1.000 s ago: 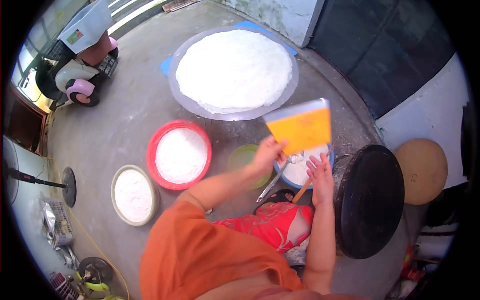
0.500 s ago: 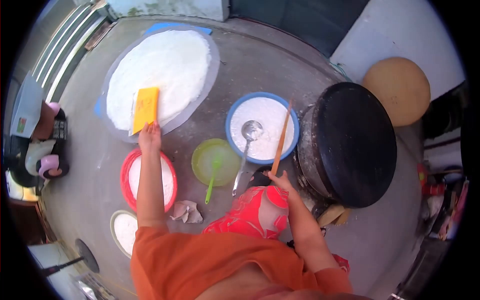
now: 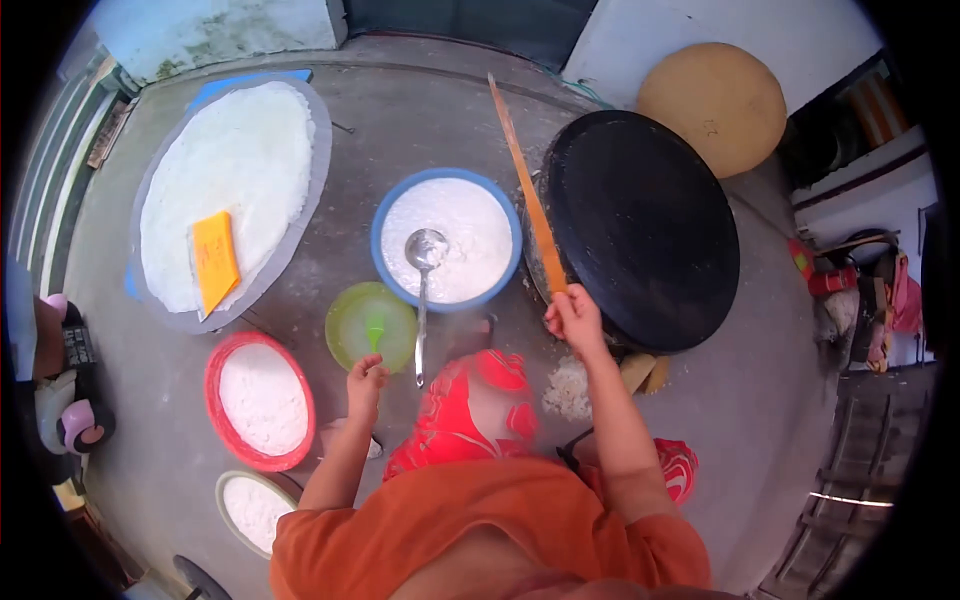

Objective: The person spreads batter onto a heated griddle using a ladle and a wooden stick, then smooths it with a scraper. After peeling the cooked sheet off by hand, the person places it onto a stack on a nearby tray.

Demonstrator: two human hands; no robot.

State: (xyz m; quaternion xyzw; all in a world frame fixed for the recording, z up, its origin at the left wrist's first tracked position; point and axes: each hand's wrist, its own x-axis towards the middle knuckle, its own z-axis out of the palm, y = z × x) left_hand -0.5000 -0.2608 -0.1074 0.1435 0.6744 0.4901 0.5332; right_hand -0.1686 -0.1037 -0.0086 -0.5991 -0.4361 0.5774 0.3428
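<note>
My left hand point(image 3: 368, 382) has its fingers closed at the handle of a green brush point(image 3: 375, 330), whose head rests in a green bowl point(image 3: 338, 318) of cloudy liquid. Much of the handle is hidden by the hand. In my right hand point(image 3: 576, 318) is a long, flat wooden stick point(image 3: 527, 190), its tip pointing up and away, beside the round black griddle point(image 3: 645, 230). Between them stands a blue basin point(image 3: 382, 255) of white batter or flour, with a metal ladle point(image 3: 421, 320) lying across its rim. A yellow scraper point(image 3: 215, 262) lies on a white sheet point(image 3: 235, 150) at left.
A red basin point(image 3: 216, 400) and a pale basin point(image 3: 226, 515), both holding white powder, stand at lower left. A round tan board point(image 3: 712, 105) leans near the wall behind the griddle. Whitish scraps point(image 3: 568, 390) lie on the floor by the griddle's base.
My left hand has let go of the yellow scraper, leaving it on the white sheet, and moved to the green brush. My right hand has lifted the wooden stick towards the griddle. The view has turned right.
</note>
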